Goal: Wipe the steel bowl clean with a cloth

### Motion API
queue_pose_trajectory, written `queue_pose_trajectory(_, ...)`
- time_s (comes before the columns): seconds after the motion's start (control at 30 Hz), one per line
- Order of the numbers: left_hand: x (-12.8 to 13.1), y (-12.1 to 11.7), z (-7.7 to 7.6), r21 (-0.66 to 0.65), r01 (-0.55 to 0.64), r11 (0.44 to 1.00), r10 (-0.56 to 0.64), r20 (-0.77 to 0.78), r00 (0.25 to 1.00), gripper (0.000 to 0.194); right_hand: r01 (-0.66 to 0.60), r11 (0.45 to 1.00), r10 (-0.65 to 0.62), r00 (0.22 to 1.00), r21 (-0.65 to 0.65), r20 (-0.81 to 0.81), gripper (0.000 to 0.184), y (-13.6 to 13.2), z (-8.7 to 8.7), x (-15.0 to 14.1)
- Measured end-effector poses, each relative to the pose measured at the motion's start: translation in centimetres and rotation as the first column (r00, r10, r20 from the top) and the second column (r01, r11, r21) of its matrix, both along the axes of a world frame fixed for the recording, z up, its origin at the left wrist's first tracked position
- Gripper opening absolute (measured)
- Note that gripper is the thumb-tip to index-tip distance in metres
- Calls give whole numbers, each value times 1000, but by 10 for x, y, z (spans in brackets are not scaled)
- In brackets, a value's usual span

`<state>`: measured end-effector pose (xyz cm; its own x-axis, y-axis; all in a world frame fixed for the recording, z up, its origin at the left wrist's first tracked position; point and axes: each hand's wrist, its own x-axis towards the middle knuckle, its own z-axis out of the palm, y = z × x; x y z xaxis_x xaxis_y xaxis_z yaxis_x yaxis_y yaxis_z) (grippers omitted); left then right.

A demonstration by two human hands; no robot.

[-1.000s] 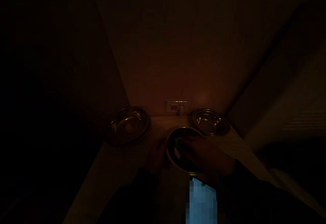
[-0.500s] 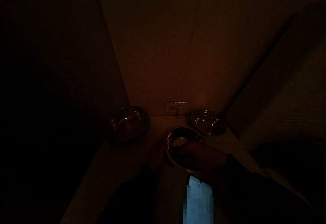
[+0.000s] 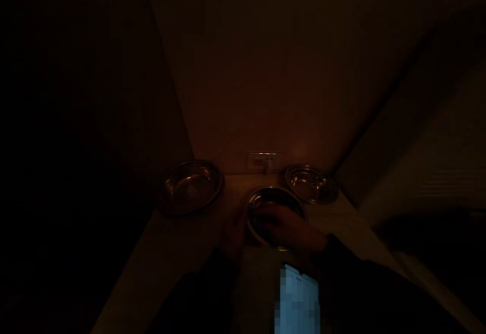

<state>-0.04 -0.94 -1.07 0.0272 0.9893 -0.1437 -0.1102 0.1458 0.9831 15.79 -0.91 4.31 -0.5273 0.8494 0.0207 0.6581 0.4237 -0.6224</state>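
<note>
One bowl, right hand inside; left hand at its side (cannot tell either grip).

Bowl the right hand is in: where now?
Head view, lower half, just right of centre: the bowl is between the wall outlet and the lit screen, with the left hand beside its left rim.

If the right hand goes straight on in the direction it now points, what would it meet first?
For the right hand, probably the left inner wall of the middle bowl; darkness makes depth unclear.
</note>
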Motion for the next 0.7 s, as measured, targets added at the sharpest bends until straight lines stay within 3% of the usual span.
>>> queue_pose_trajectory(0.13, 0, -3, 7, -126, 40, 991, -36, 34, 999, 36, -154, 988, 155, 985, 15, -78, 33, -10, 8, 1)
queue_pose_trajectory(0.2, 1, -3, 5, -195, 93, 976, -72, 109, 991, 39, -87, 995, 90, 991, 39, -98, 33, -10, 5, -2)
queue_pose_trajectory(0.33, 1, 0, -8, -120, 55, 991, -33, 172, 984, 38, 165, 981, -155, 983, 102, -93, 38, 1, -9, -6)
queue_pose_trajectory(0.43, 2, 1, -13, -121, 62, 991, -41, 164, 986, 43, 245, 962, -237, 968, 122, -77, 42, 8, -14, -7)
queue_pose_trajectory(0.7, 6, -5, 15, -412, 167, 896, -60, 260, 964, 35, 42, 995, -40, 999, 85, -28, 42, 3, 3, -7)
